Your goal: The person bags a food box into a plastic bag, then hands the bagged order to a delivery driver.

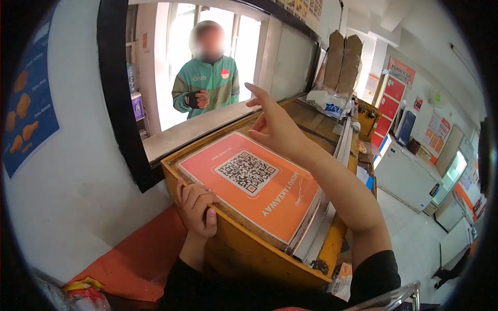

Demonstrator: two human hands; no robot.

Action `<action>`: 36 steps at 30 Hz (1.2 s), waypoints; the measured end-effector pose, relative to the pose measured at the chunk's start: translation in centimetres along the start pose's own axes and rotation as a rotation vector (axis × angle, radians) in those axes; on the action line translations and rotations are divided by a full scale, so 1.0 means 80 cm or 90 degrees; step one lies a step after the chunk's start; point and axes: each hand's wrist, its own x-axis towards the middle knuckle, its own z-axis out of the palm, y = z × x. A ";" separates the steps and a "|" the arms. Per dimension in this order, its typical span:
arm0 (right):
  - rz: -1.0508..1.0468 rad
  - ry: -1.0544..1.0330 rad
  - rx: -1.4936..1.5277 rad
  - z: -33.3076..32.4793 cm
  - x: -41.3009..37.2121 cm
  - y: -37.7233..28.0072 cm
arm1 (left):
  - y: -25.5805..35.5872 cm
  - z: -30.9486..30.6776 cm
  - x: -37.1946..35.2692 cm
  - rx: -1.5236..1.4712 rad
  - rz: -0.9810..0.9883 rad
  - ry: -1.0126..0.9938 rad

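My left hand point(197, 207) grips the near left edge of a yellow counter point(249, 251), its fingers curled over the top and the thumb against the side. Just beyond those fingers lies an orange menu sheet point(280, 199) with a QR code and the words "MENU TAKEAWAY". Raised above the far side of the sheet is my right hand point(277, 122), empty, with its index finger stretched toward the window opening and the other fingers partly bent. My right forearm crosses over the counter's right side.
Beyond the window sill point(202, 124) stands a person in a green jacket point(207, 85), one gloved hand raised. A white plastic bag point(324, 101) and upright cardboard point(342, 62) are at the counter's far end. A white chest freezer point(407, 176) stands to the right.
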 end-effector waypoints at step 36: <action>-0.078 0.094 -0.080 0.053 0.031 0.052 | 0.001 0.006 0.003 -0.017 0.005 0.017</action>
